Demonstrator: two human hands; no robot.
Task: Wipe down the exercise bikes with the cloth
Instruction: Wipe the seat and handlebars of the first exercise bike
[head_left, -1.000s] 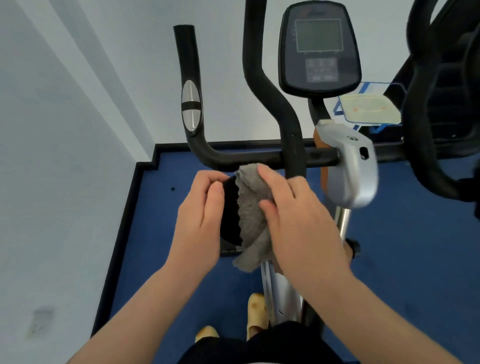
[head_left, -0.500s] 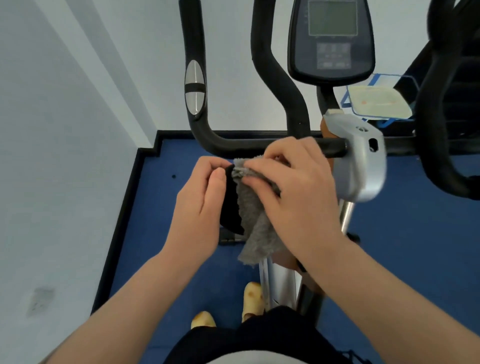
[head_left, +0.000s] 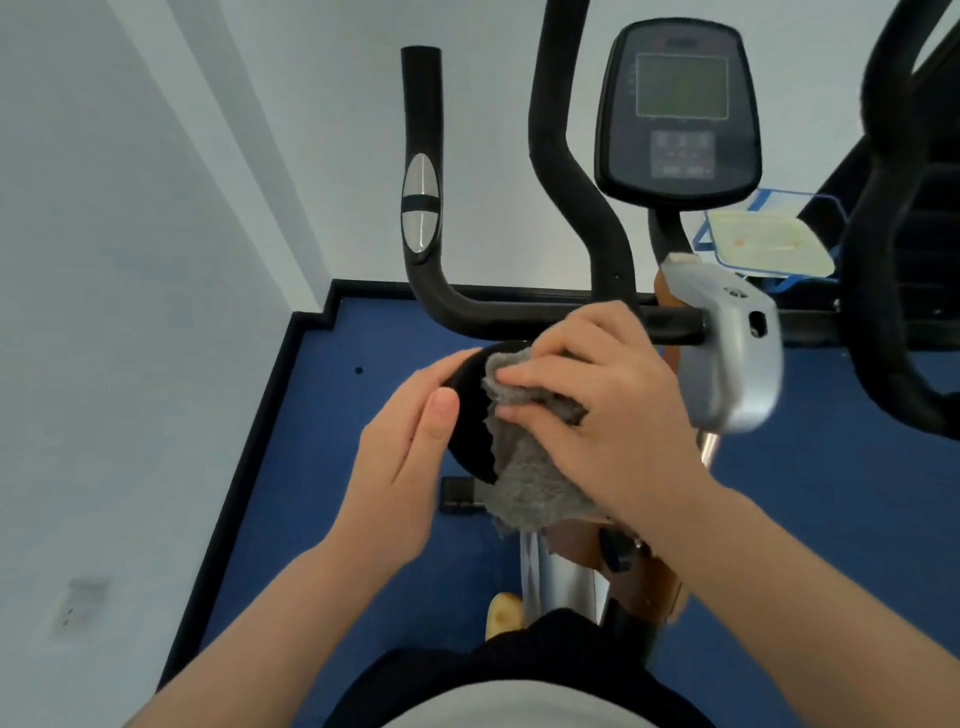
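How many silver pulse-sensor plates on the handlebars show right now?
1. The silver plate sits on the upright left handlebar, above its bend. The handlebar on the other side shows none from here; one may be hidden.

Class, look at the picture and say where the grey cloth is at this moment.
In the head view the grey cloth lies centre frame under the right hand, pressed on a round black part that the left hand steadies, just below the bike's black handlebar.

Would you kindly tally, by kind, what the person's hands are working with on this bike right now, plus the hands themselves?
Hands: 2, left hand and right hand
Grey cloth: 1
Black round pad: 1
Black handlebar: 1
Console: 1
Total: 6
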